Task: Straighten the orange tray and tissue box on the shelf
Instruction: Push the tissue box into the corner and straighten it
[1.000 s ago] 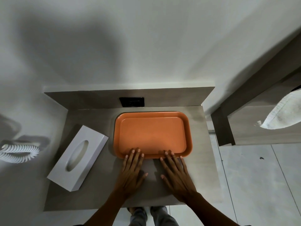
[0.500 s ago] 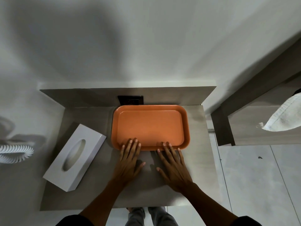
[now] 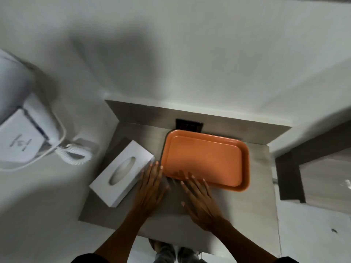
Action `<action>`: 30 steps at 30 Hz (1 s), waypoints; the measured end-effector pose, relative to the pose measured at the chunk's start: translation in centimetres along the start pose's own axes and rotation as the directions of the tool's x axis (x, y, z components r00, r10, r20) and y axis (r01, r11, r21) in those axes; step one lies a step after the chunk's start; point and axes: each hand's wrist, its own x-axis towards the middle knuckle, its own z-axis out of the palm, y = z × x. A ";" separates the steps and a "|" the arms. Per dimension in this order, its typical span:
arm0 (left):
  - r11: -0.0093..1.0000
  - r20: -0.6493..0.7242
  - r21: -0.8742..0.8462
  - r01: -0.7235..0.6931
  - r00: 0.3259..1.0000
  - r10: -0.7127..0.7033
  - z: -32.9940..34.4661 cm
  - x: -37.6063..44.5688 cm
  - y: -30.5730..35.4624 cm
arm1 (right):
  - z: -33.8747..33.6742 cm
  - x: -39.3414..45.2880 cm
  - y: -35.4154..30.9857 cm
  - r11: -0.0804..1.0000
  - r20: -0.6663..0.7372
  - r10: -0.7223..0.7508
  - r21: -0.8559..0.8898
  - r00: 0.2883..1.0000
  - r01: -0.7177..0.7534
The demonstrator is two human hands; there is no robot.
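Observation:
The orange tray (image 3: 206, 160) lies flat at the back of the grey shelf (image 3: 262, 205), its far edge close to the back panel. A white tissue box (image 3: 122, 172) lies at an angle on the shelf's left part. My left hand (image 3: 151, 188) is flat and open between box and tray, its fingertips at the box's right corner. My right hand (image 3: 199, 198) is flat and open too, fingertips resting on the tray's near rim. Neither hand grips anything.
A dark socket plate (image 3: 189, 125) sits in the back panel behind the tray. A white wall unit (image 3: 20, 137) with a coiled cord (image 3: 76, 154) hangs at the left. A wooden furniture edge (image 3: 311, 168) stands at the right. Floor tiles show below.
The tray slid back toward the panel. My left hand moved left off the tray's rim to the tissue box corner. The camera view swung left, showing the wall unit.

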 end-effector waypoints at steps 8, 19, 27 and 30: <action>0.967 -0.001 0.019 0.253 0.968 -0.253 -3.1 -4.4 -7.5 | 2.5 4.9 -7.0 0.985 0.016 -0.170 0.019 0.985 0.169; 0.896 0.096 -0.091 0.434 0.900 -0.426 -3.4 -4.7 -13.3 | 7.7 9.1 -10.4 0.997 0.097 -0.065 0.040 0.993 0.061; 0.885 0.040 -0.024 0.464 0.885 -0.463 -1.6 -3.5 -14.9 | 10.0 9.6 -10.1 1.000 0.068 -0.027 0.011 0.997 0.026; 0.861 0.031 -0.055 0.506 0.863 -0.505 -1.4 -3.4 -14.4 | 10.0 9.7 -10.3 1.000 0.085 -0.013 -0.002 0.996 0.013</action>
